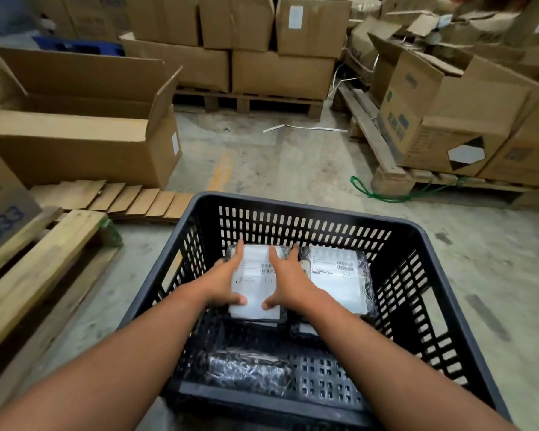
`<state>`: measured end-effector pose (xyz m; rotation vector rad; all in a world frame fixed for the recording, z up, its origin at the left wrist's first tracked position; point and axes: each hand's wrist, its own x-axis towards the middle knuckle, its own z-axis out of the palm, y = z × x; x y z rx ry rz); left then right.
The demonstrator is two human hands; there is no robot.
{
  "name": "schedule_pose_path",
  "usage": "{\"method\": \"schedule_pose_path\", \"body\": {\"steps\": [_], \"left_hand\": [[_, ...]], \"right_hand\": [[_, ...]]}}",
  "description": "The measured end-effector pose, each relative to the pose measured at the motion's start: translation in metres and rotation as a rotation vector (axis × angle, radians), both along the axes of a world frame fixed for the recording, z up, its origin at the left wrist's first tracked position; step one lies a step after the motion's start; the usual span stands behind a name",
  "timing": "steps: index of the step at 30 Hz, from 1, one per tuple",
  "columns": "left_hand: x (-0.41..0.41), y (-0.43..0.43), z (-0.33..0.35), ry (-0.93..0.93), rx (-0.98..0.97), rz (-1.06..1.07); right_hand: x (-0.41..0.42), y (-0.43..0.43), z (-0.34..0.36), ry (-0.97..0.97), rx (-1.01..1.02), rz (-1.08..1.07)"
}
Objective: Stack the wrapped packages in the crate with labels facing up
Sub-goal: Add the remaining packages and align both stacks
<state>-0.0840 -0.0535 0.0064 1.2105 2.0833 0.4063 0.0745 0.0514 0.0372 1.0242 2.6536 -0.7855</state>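
Note:
A dark slotted plastic crate (302,213) stands on the concrete floor in front of me. Inside at the far left lies a black wrapped package (255,284) with its white label facing up. My left hand (226,279) grips its left side and my right hand (288,279) its right side, thumbs on the near edge. A second wrapped package (339,278), label up, lies right beside it. A third wrapped package (246,370) lies near the crate's front wall with no label showing.
An open cardboard box (84,129) and flattened cardboard (122,200) lie to the left, next to a wooden pallet (41,259). Stacked boxes on pallets (262,57) fill the back and right. A green cord (386,195) trails on the floor.

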Motion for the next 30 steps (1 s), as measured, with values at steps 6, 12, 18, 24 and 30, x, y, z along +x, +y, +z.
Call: {"method": "schedule_pose_path", "body": {"steps": [6,12,18,24,30], "left_hand": [[0.008,0.012,-0.005,0.07,0.038,0.048],[-0.003,0.007,-0.013,0.098,-0.095,-0.062],[-0.011,0.01,-0.019,0.006,-0.032,-0.023],[-0.018,0.014,-0.025,0.01,-0.073,-0.053],[-0.016,0.017,-0.023,0.029,-0.116,-0.071]], "right_hand": [[0.0,-0.013,-0.008,-0.089,0.102,0.113],[0.011,0.009,-0.009,-0.115,0.302,0.222],[0.021,0.024,-0.025,-0.302,0.416,0.265],[0.016,0.022,-0.034,-0.352,0.45,0.252],[0.015,0.023,-0.036,-0.354,0.461,0.251]]}}
